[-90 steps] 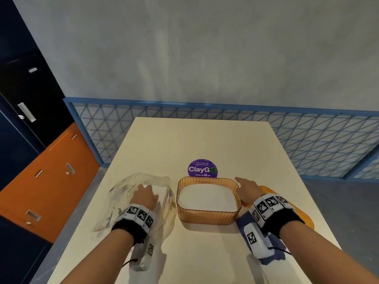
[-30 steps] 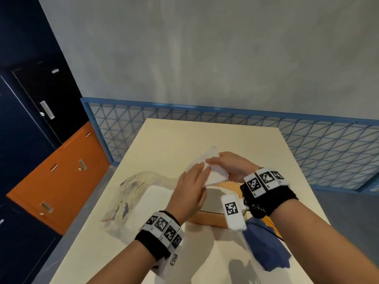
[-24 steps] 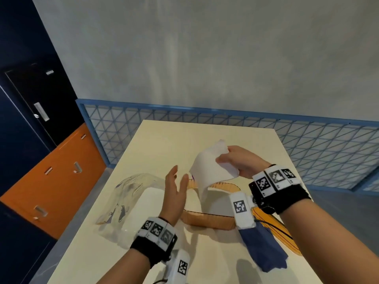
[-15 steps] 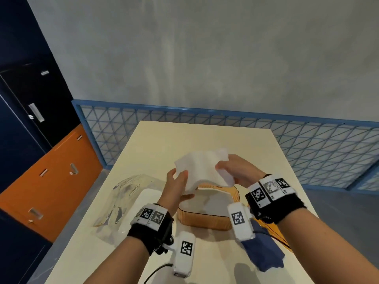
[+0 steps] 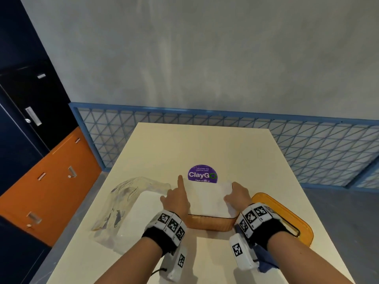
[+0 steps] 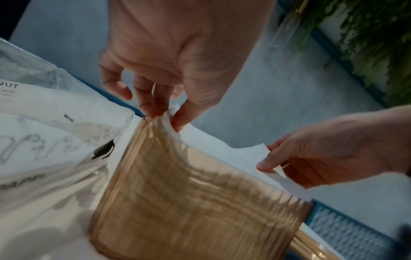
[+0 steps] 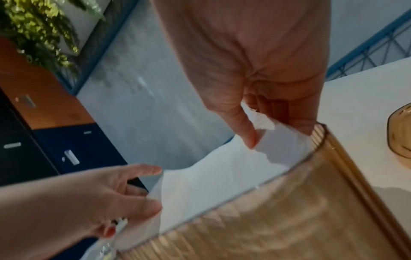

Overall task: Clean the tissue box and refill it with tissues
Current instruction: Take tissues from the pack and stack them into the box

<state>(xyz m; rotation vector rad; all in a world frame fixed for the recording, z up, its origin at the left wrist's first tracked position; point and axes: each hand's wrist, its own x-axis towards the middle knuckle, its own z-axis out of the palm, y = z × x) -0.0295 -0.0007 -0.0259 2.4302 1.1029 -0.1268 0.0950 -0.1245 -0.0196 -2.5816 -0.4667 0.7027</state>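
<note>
An amber ribbed tissue box stands open near the table's front edge, and a white tissue is spread flat over its top. My left hand pinches the tissue's left edge between thumb and fingers, with the index finger pointing away from me. Opposite it, my right hand pinches the right edge. In the left wrist view the tissue lies along the rim of the box. The box fills the lower right of the right wrist view.
An opened clear plastic tissue pack with white tissues lies left of the box. The amber lid lies to the right, a blue cloth under my right wrist. A purple sticker sits behind the box. Cabinets stand left.
Both hands have brought the tissue down from above the box and laid it flat over the opening. Earlier my left hand rested on the plastic pack.
</note>
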